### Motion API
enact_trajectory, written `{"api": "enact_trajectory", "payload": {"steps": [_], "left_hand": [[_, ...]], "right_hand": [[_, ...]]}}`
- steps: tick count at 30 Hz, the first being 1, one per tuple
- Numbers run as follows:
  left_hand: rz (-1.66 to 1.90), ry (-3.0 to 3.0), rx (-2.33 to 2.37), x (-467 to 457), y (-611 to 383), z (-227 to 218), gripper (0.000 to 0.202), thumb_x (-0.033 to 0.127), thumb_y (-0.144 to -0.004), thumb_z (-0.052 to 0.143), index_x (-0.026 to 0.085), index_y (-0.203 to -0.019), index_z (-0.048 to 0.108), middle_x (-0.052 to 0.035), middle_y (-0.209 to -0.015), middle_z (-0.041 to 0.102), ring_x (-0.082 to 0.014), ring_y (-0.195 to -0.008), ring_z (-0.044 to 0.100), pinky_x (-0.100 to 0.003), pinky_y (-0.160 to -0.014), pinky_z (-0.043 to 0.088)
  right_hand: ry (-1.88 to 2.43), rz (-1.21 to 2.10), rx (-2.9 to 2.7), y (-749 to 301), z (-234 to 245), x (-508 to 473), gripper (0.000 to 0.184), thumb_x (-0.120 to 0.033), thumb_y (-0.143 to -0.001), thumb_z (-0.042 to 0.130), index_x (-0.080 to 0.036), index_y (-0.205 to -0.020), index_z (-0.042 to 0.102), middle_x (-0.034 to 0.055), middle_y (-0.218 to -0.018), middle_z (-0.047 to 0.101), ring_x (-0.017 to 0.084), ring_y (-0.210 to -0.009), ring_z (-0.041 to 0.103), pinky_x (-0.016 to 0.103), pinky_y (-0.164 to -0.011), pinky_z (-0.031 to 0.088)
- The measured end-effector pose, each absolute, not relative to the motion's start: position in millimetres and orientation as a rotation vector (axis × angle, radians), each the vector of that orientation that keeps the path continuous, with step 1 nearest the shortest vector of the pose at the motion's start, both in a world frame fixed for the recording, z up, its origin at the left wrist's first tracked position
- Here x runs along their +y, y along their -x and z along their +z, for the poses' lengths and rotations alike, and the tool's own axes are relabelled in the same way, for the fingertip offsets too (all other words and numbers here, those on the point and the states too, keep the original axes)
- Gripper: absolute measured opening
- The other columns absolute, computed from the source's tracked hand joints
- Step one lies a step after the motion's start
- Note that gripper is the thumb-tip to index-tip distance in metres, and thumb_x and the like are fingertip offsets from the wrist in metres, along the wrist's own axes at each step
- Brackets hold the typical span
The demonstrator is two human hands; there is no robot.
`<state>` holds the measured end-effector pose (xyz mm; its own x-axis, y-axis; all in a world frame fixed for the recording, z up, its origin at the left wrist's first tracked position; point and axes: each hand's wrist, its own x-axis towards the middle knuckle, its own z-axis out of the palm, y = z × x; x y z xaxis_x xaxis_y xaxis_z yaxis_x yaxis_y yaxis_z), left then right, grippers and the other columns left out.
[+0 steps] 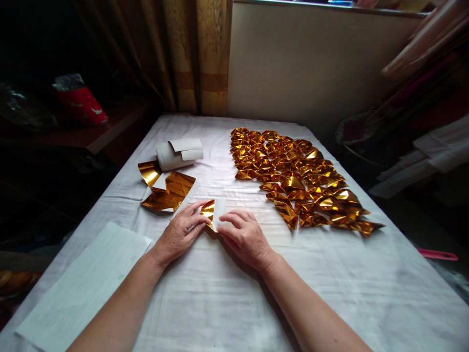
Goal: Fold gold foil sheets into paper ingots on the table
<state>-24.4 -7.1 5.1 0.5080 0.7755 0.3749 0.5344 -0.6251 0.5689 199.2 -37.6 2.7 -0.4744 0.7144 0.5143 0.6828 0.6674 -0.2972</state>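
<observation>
A small piece of gold foil paper, white on one face, is held between my two hands just above the cloth. My left hand pinches its left side, where the gold face shows. On its right edge, the thumb and fingers of my right hand are closed. The paper looks partly folded, with a pointed lower end. Beyond my left hand lie loose gold paper sheets, curled and showing some white backing. Folded gold paper pieces lie in rows to the right.
A white cloth covers the table. Curled white paper lies at the back left, and a lined paper sheet at the front left. A red container stands on a side table. A pink handle shows beyond the right edge.
</observation>
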Motion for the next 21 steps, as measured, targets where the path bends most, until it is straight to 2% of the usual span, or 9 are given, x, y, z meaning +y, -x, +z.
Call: {"api": "enact_trajectory", "payload": {"steps": [4,8,11,21], "left_hand": [[0.857,-2.511,1.131,-8,23,6,0.020,0.025,-0.094,0.053,0.025,-0.094,0.073,-0.0089,-0.135,0.056,-0.0236,-0.124,0.053,-0.044,-0.104,0.046],[0.794,-2.584,1.117,-15,19,11,0.018,0.020,-0.091,0.056,0.025,-0.096,0.072,-0.0058,-0.112,0.068,-0.0210,-0.108,0.060,-0.040,-0.096,0.049],[0.720,-2.574,1.132,-22,14,15,0.015,0.026,-0.091,0.057,0.024,-0.097,0.071,-0.0045,-0.101,0.070,-0.0195,-0.096,0.062,-0.037,-0.090,0.049],[0.731,-2.526,1.196,-25,6,17,0.012,0.026,-0.092,0.056,0.022,-0.090,0.067,-0.0041,-0.097,0.069,-0.0191,-0.094,0.062,-0.036,-0.088,0.048]], "right_hand": [[1.011,0.142,-2.323,-198,4,-38,0.015,-0.024,-0.095,0.055,-0.024,-0.095,0.070,0.0031,-0.102,0.073,0.017,-0.097,0.060,0.033,-0.087,0.040],[1.025,0.263,-2.317,-198,2,-37,0.014,-0.026,-0.095,0.056,-0.024,-0.092,0.070,0.0020,-0.098,0.074,0.015,-0.091,0.062,0.032,-0.087,0.041],[1.034,0.312,-2.288,-199,1,-36,0.013,-0.027,-0.094,0.057,-0.023,-0.090,0.070,0.0024,-0.098,0.073,0.015,-0.092,0.062,0.032,-0.086,0.042],[1.213,0.324,-2.124,-197,-3,-32,0.006,-0.023,-0.088,0.065,-0.024,-0.083,0.069,0.0025,-0.097,0.071,0.018,-0.092,0.060,0.034,-0.083,0.042]]}}
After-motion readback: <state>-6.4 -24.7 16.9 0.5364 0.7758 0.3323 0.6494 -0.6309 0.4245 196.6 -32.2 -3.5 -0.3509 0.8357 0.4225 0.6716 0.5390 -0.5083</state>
